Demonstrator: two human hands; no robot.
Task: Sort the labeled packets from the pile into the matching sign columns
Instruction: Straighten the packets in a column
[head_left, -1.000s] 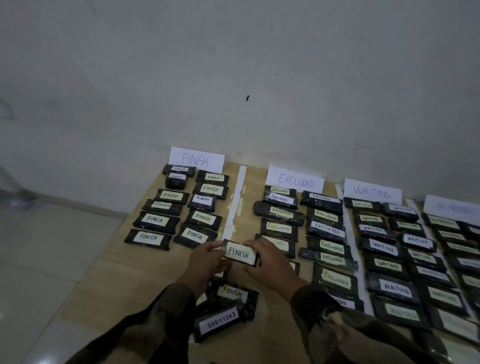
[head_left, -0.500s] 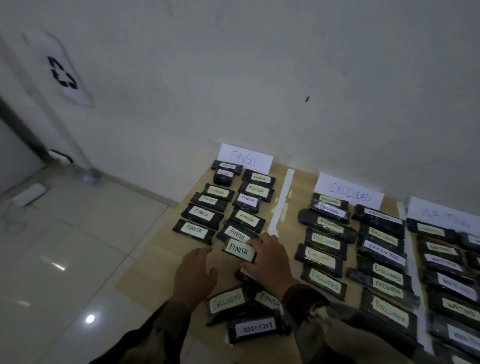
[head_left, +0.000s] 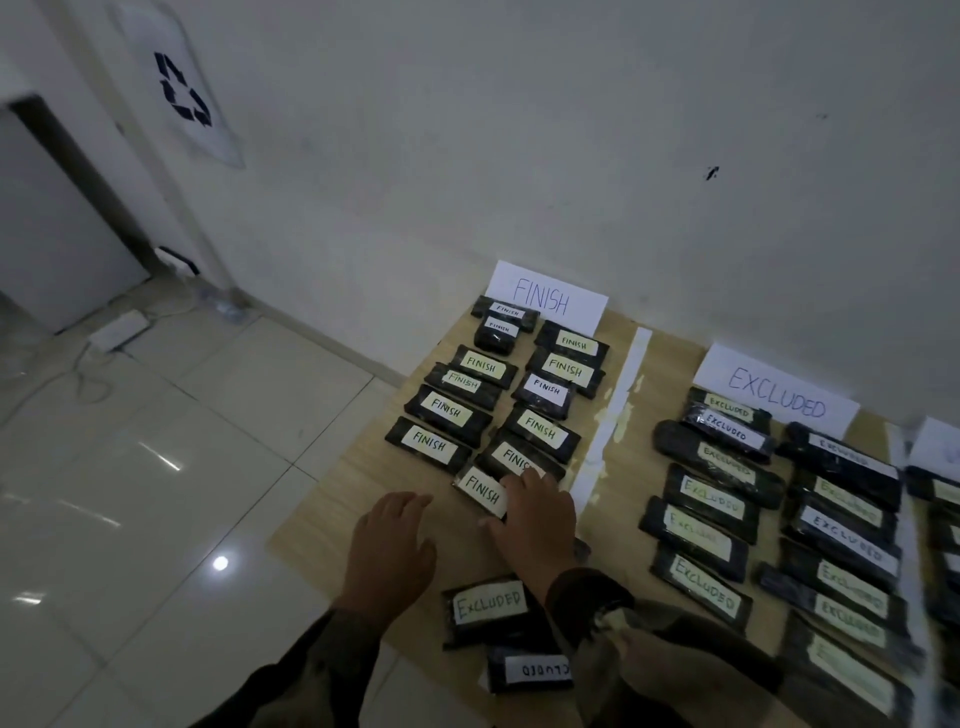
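Note:
A dark packet labelled FINISH lies at the near end of the column of FINISH packets, under the FINISH sign. My right hand rests on its right end, fingers over it. My left hand hovers just left of it, fingers apart and holding nothing. The pile by my wrists shows an EXCLUDED packet and an upside-down one. The EXCLUDED sign heads the column of EXCLUDED packets to the right.
All packets lie on a wooden board on a tiled floor, against a white wall. A white tape strip separates the two columns. More packets run off the right edge. A power strip with cables lies at the far left.
The FINISH packet, held up in both hands a second ago, now lies flat at the near end of the FINISH column. My left hand has let go. The view has swung left.

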